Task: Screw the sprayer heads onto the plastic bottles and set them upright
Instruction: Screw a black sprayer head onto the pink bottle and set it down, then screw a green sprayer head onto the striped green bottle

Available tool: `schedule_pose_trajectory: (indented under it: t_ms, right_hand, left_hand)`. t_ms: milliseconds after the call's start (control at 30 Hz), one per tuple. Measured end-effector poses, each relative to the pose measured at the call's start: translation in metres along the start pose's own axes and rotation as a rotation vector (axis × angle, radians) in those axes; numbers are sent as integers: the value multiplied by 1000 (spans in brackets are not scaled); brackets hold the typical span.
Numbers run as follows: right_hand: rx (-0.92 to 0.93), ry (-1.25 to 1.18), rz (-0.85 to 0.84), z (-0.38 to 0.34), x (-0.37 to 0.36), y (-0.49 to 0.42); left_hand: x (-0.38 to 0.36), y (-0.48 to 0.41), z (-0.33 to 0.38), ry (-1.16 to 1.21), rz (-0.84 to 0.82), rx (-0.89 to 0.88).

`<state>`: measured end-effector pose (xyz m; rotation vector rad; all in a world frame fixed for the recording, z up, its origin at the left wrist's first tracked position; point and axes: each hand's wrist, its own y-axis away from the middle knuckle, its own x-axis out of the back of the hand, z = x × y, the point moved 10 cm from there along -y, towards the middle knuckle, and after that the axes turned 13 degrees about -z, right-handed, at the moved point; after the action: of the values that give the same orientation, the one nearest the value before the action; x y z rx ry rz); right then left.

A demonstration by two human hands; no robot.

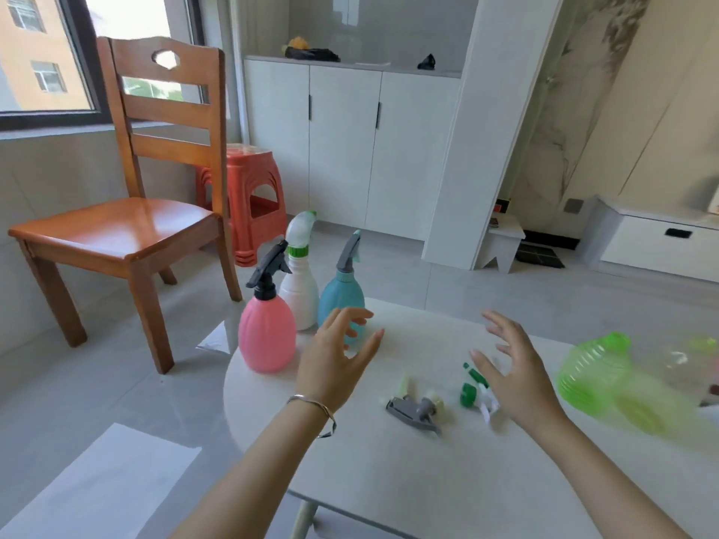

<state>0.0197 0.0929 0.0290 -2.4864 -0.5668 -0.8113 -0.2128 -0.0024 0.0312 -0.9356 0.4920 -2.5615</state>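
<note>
Three bottles stand upright with sprayer heads on at the table's far left: a pink bottle (267, 338) with a black head, a white bottle (299, 289) with a white-and-green head, and a blue bottle (339, 305) with a grey head. A grey sprayer head (413, 410) and a green-and-white sprayer head (475, 389) lie loose mid-table. A green ribbed bottle (595, 371) lies on its side at the right, blurred. My left hand (334, 359) hovers open just in front of the blue bottle. My right hand (513, 371) hovers open over the green-and-white head.
The white table (408, 472) ends close to the pink bottle on the left. Beyond it are a wooden chair (128, 227) and a red stool (253, 196). A blurred clear bottle (688, 359) lies at the far right edge.
</note>
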Motion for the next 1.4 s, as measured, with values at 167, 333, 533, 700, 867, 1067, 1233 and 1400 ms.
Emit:
schedule_pose_trajectory:
  t_ms: [167,333,533,700,867,1067,1233,1400]
  right_hand:
    - [-144,98,317,45,87,22]
    - [-182,199,506,69,140,41]
    - [-276,21,386,113,139,34]
    - [-348,-83,344,136,129,29]
    - [-362,-89,354,142,123,25]
    - [-318,29,345,137,121,20]
    - [-292,202,227,131,107,20]
    - [-259,94,280,102,113,24]
  left_hand:
    - [-78,-13,14,-89,-216,-9]
    - [-133,-20,30,-118,-326,-27]
    - [-168,-20,45,-138,-362,-61]
    - [-178,-17,53,-65,-376,-73]
    - [-172,-18,54,-47,-352,-80]
    - [-166,-17,52,-40,-358,-70]
    - [-165,-16,51,-34,-371,-62]
    - [-161,-16,52,8,-358,-53]
